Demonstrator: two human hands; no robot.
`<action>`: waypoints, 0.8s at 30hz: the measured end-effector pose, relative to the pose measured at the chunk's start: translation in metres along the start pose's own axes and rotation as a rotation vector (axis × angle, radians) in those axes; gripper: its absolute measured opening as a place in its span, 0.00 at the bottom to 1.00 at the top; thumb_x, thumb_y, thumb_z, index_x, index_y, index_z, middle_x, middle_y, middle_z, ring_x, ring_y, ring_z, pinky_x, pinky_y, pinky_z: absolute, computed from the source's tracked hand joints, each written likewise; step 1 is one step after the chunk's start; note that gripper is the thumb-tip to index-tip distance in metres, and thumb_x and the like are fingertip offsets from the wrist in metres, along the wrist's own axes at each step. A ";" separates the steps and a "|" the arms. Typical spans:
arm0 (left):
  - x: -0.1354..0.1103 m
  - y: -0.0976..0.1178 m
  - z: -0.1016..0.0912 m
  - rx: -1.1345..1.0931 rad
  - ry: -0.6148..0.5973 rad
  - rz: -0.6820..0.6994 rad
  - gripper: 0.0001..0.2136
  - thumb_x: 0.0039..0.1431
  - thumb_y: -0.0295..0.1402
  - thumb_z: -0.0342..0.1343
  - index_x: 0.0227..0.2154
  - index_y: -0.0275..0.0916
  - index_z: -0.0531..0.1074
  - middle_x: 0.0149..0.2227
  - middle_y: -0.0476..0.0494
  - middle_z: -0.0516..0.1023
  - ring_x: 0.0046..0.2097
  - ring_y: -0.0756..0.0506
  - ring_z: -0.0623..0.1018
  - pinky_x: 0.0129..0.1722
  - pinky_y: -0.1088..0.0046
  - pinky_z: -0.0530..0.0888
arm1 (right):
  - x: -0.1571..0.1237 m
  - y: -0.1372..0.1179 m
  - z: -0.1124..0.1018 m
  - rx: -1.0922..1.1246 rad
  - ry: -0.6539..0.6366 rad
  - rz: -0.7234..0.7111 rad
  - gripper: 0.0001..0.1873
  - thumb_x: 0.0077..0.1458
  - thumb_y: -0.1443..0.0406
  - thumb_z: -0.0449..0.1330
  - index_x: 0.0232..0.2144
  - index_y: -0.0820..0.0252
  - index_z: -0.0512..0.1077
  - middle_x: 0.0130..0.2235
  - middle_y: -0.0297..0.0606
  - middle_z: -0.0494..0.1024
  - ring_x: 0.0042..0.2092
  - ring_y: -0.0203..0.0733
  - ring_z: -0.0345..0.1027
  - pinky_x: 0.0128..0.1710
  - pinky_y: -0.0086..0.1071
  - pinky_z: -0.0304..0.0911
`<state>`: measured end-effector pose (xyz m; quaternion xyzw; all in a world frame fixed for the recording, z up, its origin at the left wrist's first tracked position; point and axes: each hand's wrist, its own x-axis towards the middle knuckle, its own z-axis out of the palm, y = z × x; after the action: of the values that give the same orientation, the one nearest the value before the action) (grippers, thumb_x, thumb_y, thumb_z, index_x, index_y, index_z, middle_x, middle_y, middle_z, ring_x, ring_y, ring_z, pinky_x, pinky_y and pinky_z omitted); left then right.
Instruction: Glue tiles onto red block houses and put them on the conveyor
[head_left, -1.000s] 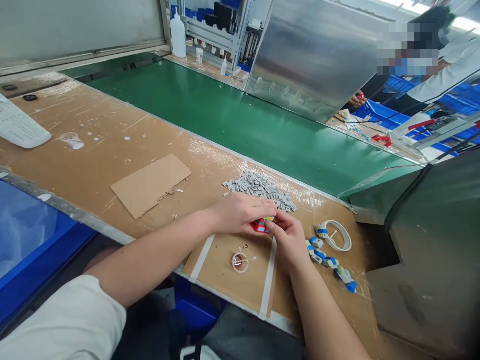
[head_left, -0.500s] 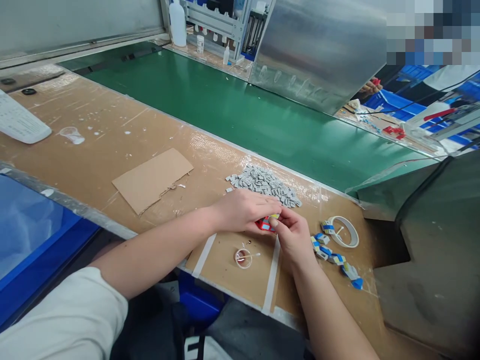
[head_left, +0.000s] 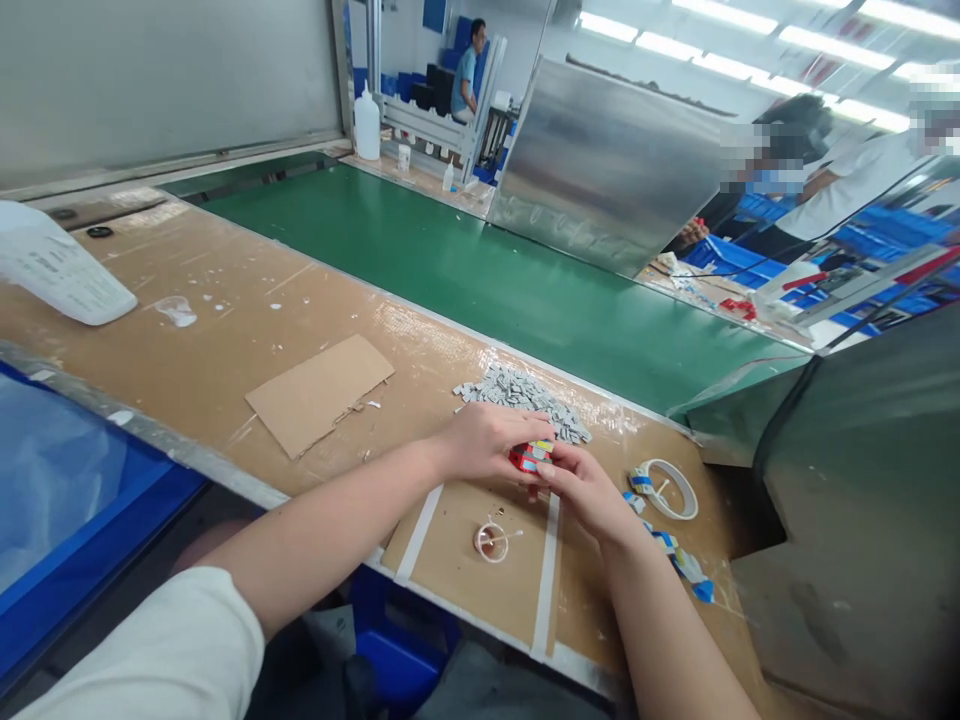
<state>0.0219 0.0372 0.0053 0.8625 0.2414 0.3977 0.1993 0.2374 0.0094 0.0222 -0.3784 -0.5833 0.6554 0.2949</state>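
Note:
Between my two hands is a small red toy vehicle (head_left: 523, 459) with light blue windows and a yellow and grey top. My left hand (head_left: 484, 437) wraps it from the left and above. From the right, my right hand (head_left: 581, 485) grips its near side between thumb and fingers. Just beyond my hands lies a heap of small grey plastic pieces (head_left: 517, 387). Below them, a small clear cup (head_left: 490, 543) of reddish liquid holds a cotton swab (head_left: 514, 534), standing on a taped cardboard sheet (head_left: 450, 560).
Several blue, white and yellow toy pieces (head_left: 679, 560) and a tape roll (head_left: 694, 490) lie at right. A cardboard piece (head_left: 322, 392) is on the left. Behind the table runs a green conveyor belt (head_left: 420, 250). A metal housing (head_left: 855, 520) bounds the right. Other people are beyond.
My view has tilted up, showing more of the room. My hands still hold the red toy; my right fingers have shifted, exposing more of its top.

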 end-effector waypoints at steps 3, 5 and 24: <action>0.001 -0.004 -0.002 -0.015 0.018 -0.079 0.26 0.59 0.42 0.69 0.59 0.45 0.73 0.59 0.42 0.79 0.68 0.38 0.71 0.63 0.61 0.73 | 0.014 -0.010 -0.009 -0.105 -0.091 0.047 0.21 0.57 0.48 0.69 0.36 0.60 0.77 0.30 0.37 0.79 0.31 0.40 0.71 0.32 0.33 0.70; 0.002 -0.007 -0.004 -0.004 0.068 -0.151 0.39 0.56 0.47 0.70 0.68 0.49 0.63 0.68 0.38 0.69 0.72 0.35 0.64 0.68 0.53 0.68 | 0.035 -0.014 -0.026 -0.218 -0.076 0.038 0.21 0.58 0.48 0.68 0.38 0.60 0.77 0.33 0.38 0.80 0.33 0.40 0.72 0.35 0.33 0.70; 0.002 -0.020 0.006 0.267 0.126 -0.196 0.11 0.65 0.44 0.60 0.39 0.42 0.75 0.37 0.46 0.74 0.40 0.44 0.71 0.42 0.65 0.67 | 0.287 0.015 -0.297 -0.717 0.880 -0.063 0.23 0.46 0.57 0.67 0.45 0.60 0.79 0.36 0.44 0.83 0.38 0.46 0.75 0.39 0.37 0.70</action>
<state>0.0225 0.0534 -0.0080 0.8270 0.3871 0.3938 0.1055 0.3334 0.4058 -0.0463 -0.6746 -0.6026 0.1879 0.3828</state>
